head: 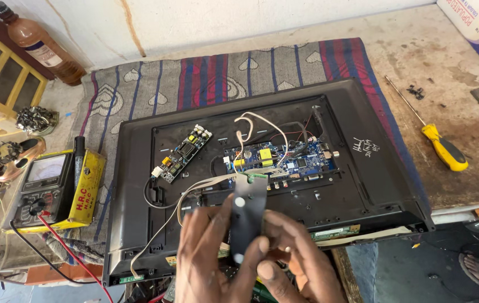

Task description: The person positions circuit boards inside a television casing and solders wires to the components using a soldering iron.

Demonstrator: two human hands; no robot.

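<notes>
On a striped blanket beside the opened black television back [363, 185], left hand [208, 258] and right hand [301, 264] together pinch a narrow black plastic strip [248, 216] upright, its face turned up to view.

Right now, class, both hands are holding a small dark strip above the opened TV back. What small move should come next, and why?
Probably lower the dark strip toward the blue circuit board. Both the left hand and right hand pinch it, and its top end already sits at the pale ribbon cable beside that board.
</notes>
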